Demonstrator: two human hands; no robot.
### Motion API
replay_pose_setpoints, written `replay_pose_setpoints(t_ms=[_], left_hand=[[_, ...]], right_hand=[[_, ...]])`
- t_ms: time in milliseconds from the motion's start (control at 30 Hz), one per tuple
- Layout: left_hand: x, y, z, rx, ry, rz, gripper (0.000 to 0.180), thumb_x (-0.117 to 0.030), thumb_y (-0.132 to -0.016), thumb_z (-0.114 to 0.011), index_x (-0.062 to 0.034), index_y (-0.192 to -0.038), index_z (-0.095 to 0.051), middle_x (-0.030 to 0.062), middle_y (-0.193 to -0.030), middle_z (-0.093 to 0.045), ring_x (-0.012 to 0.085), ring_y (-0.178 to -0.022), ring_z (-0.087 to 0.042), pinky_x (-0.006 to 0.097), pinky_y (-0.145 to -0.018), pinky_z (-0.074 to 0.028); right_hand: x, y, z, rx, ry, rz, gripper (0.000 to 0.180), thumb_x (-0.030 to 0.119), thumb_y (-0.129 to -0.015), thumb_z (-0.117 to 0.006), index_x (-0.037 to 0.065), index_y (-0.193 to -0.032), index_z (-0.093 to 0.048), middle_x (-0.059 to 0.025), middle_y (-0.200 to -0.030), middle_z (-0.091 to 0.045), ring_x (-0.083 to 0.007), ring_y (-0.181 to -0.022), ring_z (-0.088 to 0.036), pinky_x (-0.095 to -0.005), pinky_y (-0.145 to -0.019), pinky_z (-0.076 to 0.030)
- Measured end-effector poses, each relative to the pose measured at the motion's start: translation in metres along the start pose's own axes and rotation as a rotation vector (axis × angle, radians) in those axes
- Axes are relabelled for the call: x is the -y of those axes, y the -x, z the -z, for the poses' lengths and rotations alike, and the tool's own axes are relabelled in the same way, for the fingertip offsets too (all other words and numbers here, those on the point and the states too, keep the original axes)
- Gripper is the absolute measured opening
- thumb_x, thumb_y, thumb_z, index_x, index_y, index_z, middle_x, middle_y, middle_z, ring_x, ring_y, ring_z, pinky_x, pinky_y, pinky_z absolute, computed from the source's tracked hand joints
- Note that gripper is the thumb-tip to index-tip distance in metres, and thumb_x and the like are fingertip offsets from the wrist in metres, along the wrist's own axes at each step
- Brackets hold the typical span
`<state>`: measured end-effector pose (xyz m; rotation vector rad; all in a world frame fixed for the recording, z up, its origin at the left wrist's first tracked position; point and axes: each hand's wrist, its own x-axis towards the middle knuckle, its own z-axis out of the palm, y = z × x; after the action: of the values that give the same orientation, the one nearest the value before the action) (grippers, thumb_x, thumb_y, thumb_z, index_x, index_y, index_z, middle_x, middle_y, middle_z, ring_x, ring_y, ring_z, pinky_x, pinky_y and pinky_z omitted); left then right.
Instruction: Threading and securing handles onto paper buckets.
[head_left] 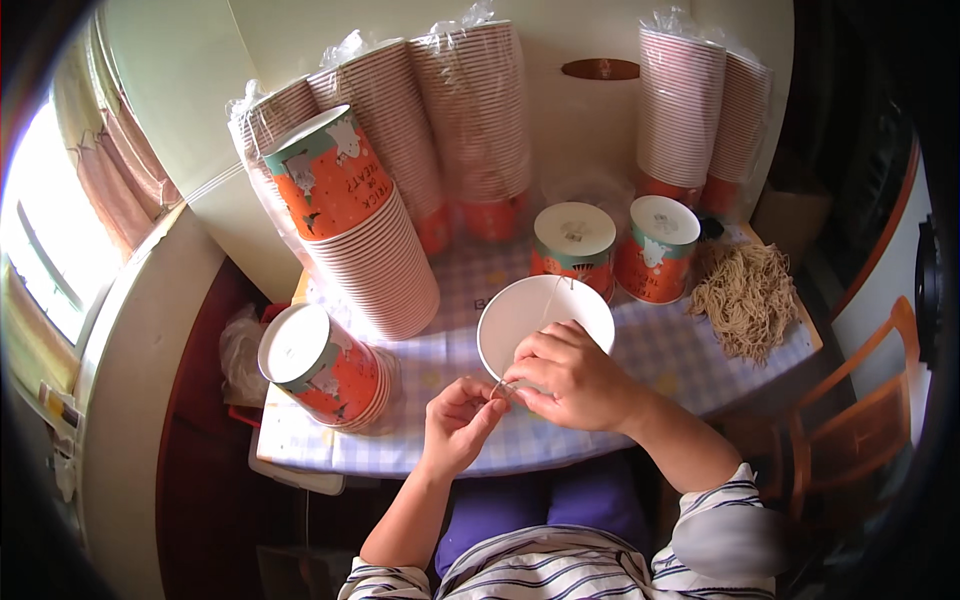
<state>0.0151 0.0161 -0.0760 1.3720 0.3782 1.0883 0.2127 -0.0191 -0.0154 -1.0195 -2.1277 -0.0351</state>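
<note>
A paper bucket [510,318] with a white inside stands at the table's near edge, its open mouth facing me. My left hand [460,425] is closed in a pinch at its near-left rim, thumb and forefinger on a thin cord [497,390]. Reaching over the mouth from the right, my right hand [575,380] is closed too, its fingertips pinching the same cord close to the left fingertips. A thin strand also shows inside the bucket near the far rim. Whether the cord passes through the rim is hidden by my fingers.
Orange-and-green printed buckets [655,250] stand beyond the bucket. A tan heap of cords [745,300] lies at right. At left are a tall bucket stack [375,270] and a shorter one [325,365]. Plastic-wrapped stacks [470,120] line the wall. A wooden chair [850,420] stands right.
</note>
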Motion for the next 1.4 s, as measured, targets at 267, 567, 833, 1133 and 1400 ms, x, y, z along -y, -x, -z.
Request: replay_pose_setpoints(t_ms=[267,567,833,1133,1400], left_hand=[[-0.001,0.003,0.002,0.012,-0.026,-0.005,0.008,-0.003,-0.090,-0.064,0.0012,-0.095,-0.060,0.0047,-0.093,-0.065,0.0078,-0.083,-0.058,0.021,-0.073,-0.046],[0.004,0.002,0.002,0.007,-0.044,-0.037,0.009,0.001,-0.087,-0.065,0.0012,-0.095,-0.060,0.0068,-0.097,-0.067,0.0099,-0.087,-0.060,0.023,-0.079,-0.048],[0.007,0.013,-0.008,-0.167,-0.537,-0.257,0.020,0.008,-0.075,-0.068,-0.0004,-0.092,-0.062,0.0096,-0.090,-0.068,0.0166,-0.086,-0.066,0.027,-0.078,-0.051],[0.034,0.030,-0.024,-0.346,-0.346,-0.201,0.012,0.006,-0.081,-0.066,0.0013,-0.091,-0.062,0.0065,-0.091,-0.068,0.0104,-0.087,-0.062,0.023,-0.077,-0.049],[0.044,0.030,-0.021,-0.353,-0.184,-0.105,0.011,0.008,-0.084,-0.064,0.0025,-0.092,-0.060,0.0097,-0.093,-0.067,0.0138,-0.087,-0.063,0.025,-0.082,-0.050]], right_hand=[[0.004,0.001,-0.006,-0.017,0.089,-0.019,0.010,0.013,-0.072,-0.072,0.010,-0.078,-0.065,-0.0021,-0.085,-0.059,-0.0213,-0.084,-0.057,-0.0370,-0.081,-0.041],[0.007,0.003,-0.009,-0.032,0.144,-0.004,0.016,0.012,-0.068,-0.075,0.012,-0.080,-0.064,-0.0004,-0.081,-0.058,-0.0207,-0.079,-0.056,-0.0358,-0.077,-0.040],[0.048,0.021,-0.014,-0.113,0.231,-0.164,0.018,0.006,-0.069,-0.073,0.009,-0.079,-0.058,-0.0052,-0.075,-0.054,-0.0253,-0.066,-0.058,-0.0379,-0.061,-0.045],[0.055,0.055,-0.066,-0.335,0.223,-0.402,0.015,0.007,-0.076,-0.071,0.008,-0.086,-0.059,-0.0060,-0.074,-0.059,-0.0267,-0.060,-0.060,-0.0374,-0.053,-0.048],[0.036,0.058,-0.091,-0.483,0.175,-0.417,0.017,0.006,-0.077,-0.069,0.006,-0.093,-0.064,-0.0091,-0.082,-0.068,-0.0282,-0.067,-0.066,-0.0371,-0.058,-0.053]])
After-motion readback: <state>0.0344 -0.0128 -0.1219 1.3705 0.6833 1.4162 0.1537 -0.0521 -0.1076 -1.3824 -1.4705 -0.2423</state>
